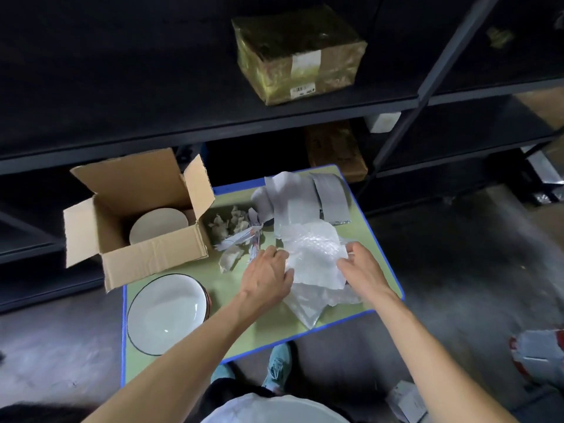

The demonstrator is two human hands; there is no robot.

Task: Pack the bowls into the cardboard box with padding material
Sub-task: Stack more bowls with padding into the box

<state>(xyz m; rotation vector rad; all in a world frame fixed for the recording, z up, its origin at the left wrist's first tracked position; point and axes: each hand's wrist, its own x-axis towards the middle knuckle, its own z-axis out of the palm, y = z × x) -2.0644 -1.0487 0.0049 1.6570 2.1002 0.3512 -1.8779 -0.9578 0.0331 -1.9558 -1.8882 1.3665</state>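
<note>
An open cardboard box [146, 257] stands at the left edge of the green table [265, 331], with one pale bowl [158, 228] inside it. A white bowl with a dark rim [166, 312] sits on the table just in front of the box. A sheet of bubble wrap [314, 254] lies on the table's right half. My left hand [268, 277] grips its left edge and my right hand [361, 270] pinches its right edge. More clear plastic [308, 306] lies under the sheet.
Crumpled paper scraps [235, 233] and grey foam sheets [299, 199] lie at the back of the table. Dark metal shelving [213, 123] rises behind, holding a taped carton [299, 53]. My shoes [277, 367] show below the table's front edge. A plastic bag [540, 352] lies on the floor at right.
</note>
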